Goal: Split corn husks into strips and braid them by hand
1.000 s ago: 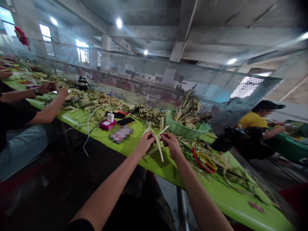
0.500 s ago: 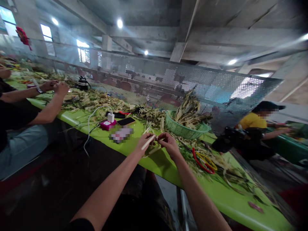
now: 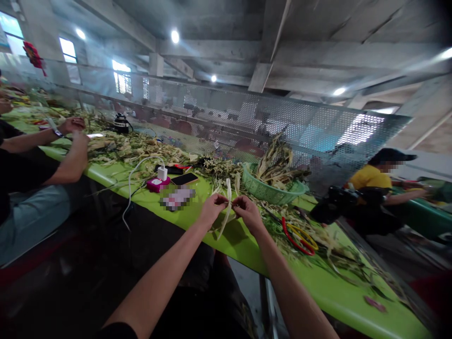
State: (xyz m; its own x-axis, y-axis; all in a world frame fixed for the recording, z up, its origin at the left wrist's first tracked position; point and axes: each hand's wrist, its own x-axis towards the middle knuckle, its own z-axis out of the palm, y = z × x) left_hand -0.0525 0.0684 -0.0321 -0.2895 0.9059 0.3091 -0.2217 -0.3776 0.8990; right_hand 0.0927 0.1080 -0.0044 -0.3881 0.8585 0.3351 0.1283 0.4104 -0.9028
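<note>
Over the green table, my left hand and my right hand meet with their fingertips close together. Between them a pale strip of dried plant husk stands nearly upright, its lower end hanging below my fingers. Both hands are closed in a pinch on it. Another pale piece hangs just under my right hand. Beyond my hands is a green plastic basket with dried husks piled in it.
A red-handled and yellow-handled tool lies among loose leaves on the right. Left of my hands are a phone, a pink power block and a white cable. A mesh screen runs behind the table. Co-workers sit left and right.
The pale strip has turned from lying slanted across my left hand to standing upright between both hands. The co-worker's hands on the left have shifted left.
</note>
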